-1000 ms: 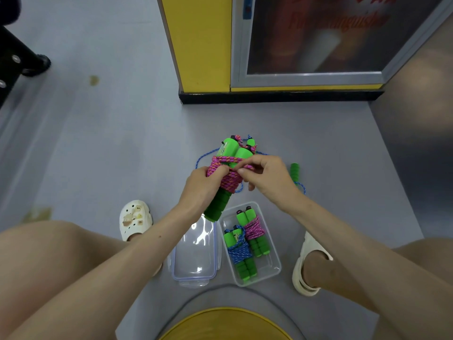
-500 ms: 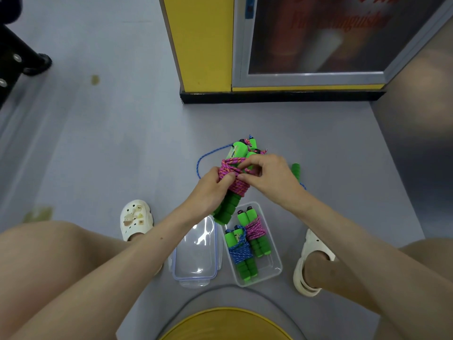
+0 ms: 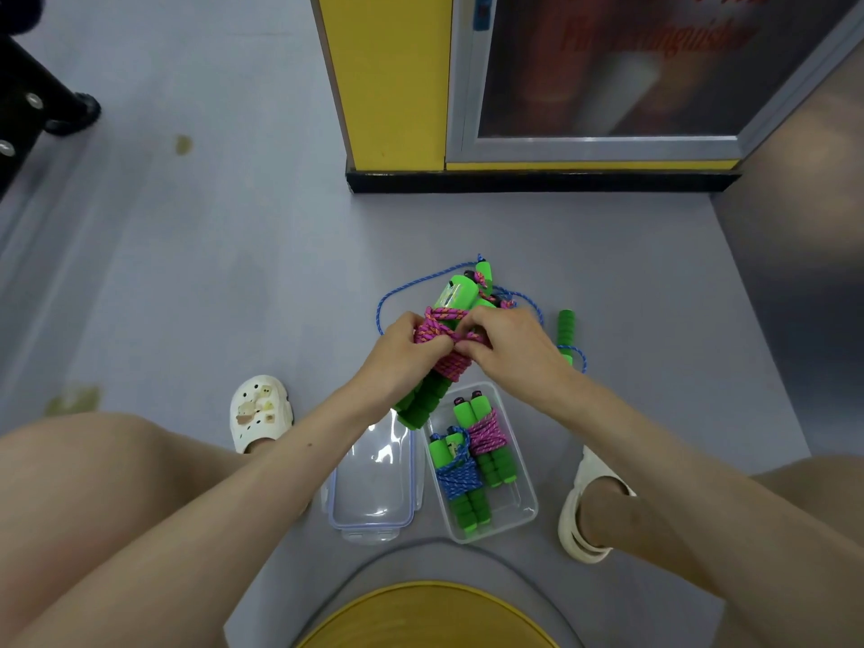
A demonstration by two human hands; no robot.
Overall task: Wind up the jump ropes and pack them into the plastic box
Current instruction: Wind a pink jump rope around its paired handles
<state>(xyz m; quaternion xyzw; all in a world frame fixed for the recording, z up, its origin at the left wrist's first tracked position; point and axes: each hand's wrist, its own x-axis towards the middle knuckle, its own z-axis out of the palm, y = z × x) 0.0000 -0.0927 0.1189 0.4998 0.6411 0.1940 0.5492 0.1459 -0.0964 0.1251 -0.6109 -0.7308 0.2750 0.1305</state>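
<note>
My left hand [image 3: 401, 350] grips a pink jump rope [image 3: 444, 339] wound around its two green handles, held above the floor. My right hand [image 3: 507, 348] pinches the pink cord on the bundle's right side. Below, the clear plastic box [image 3: 526, 509] holds a wound blue rope [image 3: 460, 479] and a wound pink rope [image 3: 488, 437]. A loose blue jump rope [image 3: 566, 327] with green handles lies on the floor behind my hands, partly hidden by them.
The box's clear lid [image 3: 374, 484] lies left of the box. My feet in white sandals [image 3: 262, 411] flank both. A yellow-topped stool [image 3: 428, 617] is under me. A yellow cabinet with a glass door [image 3: 603, 77] stands ahead; black furniture legs [image 3: 44, 109] at far left.
The pink bundle has tilted and shifted slightly right. My right hand has moved down onto the wound cord, closer to my left hand.
</note>
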